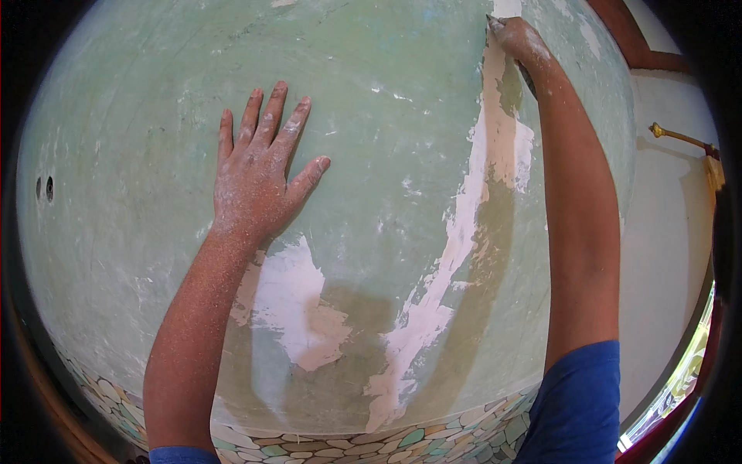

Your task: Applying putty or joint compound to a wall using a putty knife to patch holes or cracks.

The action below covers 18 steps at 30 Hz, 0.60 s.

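Has left hand [259, 178] on wall [379, 155], between wall holes [49, 189] and plaster strip [437, 290], above plaster patch [290, 290]; has hand tool [492, 23] in right hand [522, 42] at the strip's upper end, left of curtain rod [680, 137]; has stone cladding [309, 446] below both.

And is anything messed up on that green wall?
Yes. On the green wall, a ragged pale streak runs down below the right hand, and a jagged pale patch sits below the left hand. They look odd because their rough edges break up the green.
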Motion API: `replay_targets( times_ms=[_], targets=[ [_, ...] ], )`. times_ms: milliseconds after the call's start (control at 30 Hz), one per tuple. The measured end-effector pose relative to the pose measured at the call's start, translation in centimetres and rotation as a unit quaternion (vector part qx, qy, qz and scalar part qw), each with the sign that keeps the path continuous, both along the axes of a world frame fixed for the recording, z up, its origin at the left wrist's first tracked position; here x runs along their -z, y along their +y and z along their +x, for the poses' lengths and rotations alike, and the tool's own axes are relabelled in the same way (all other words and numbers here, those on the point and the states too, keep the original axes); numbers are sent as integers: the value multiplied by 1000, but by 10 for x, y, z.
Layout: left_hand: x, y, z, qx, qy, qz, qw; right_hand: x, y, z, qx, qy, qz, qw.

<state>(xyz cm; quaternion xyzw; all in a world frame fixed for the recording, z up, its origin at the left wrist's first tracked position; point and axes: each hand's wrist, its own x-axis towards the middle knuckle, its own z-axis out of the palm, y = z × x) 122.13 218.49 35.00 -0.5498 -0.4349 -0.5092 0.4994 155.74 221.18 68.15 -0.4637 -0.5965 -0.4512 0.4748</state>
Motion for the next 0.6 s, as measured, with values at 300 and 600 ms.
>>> replay_targets(
  times_ms=[300,600],
  targets=[
    [0,-1,1,18,6,13,1000,56,-70,-2,-592,-83,-198,777],
    [18,-38,14,-9,-105,-234,967,359,-83,-14,-649,175,-137,728]
  ],
)
